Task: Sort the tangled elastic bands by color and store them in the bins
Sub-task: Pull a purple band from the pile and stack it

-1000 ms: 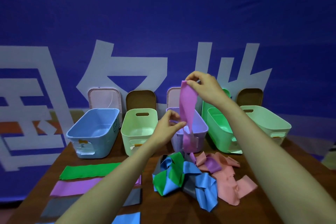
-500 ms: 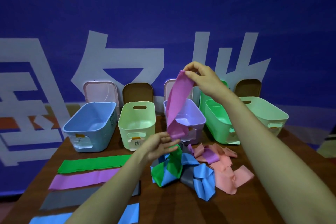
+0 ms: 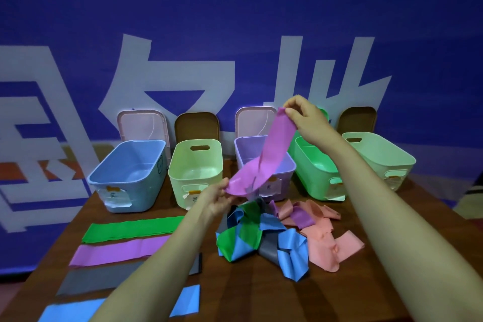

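You hold the purple band (image 3: 271, 149) on a slant across the front of the purple bin (image 3: 244, 150). Your right hand (image 3: 305, 117) pinches its top end between thumb and fingertips, above the bin's right rim. Your left hand (image 3: 218, 197) has curled fingers closed on its bottom end, low and to the left of the bin's front wall. Holding the two ends apart like this probably draws the strip out straight, so you can check it hangs free of the tangled pile (image 3: 261, 235) lying just in front of the bin. The band is a wide, flat, bright magenta-purple ribbon. It is smooth near your right hand, broader and creased into soft folds near your left, and it covers part of the bin's near rim. The pile below mixes green, blue, grey and salmon strips, with one more purple piece showing. Further left of the bin and nearer you, a flat purple band (image 3: 120, 249) lies stretched on the table (image 3: 235, 282) between a green one and a grey one, which suggests where this one belongs.
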`<action>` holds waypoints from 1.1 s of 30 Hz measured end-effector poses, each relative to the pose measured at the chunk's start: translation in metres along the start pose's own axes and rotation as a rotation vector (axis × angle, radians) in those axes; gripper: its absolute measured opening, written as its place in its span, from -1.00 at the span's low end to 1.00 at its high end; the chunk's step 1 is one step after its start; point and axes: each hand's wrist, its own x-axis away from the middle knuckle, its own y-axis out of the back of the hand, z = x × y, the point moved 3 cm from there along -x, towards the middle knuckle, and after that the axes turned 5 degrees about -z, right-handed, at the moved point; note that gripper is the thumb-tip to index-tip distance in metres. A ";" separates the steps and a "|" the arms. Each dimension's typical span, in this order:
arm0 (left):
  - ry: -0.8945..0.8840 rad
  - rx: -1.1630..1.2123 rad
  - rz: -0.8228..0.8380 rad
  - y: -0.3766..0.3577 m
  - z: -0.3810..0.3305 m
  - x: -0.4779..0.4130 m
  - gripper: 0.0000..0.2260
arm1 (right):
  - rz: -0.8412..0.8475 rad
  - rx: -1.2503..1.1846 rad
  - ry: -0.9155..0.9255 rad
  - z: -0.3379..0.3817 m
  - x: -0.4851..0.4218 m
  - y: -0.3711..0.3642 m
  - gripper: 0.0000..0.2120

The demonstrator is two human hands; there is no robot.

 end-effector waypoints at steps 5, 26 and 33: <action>-0.059 0.198 -0.063 0.028 -0.025 0.001 -0.92 | -0.094 0.135 -0.123 -0.049 0.006 0.001 -0.84; -0.006 0.177 0.082 0.028 -0.041 0.027 -0.63 | -0.265 -0.067 -0.500 -0.124 0.042 -0.020 -0.92; -0.140 -0.097 -0.144 0.030 -0.038 0.016 -0.93 | -0.324 -0.127 -0.499 -0.116 0.041 -0.024 -0.91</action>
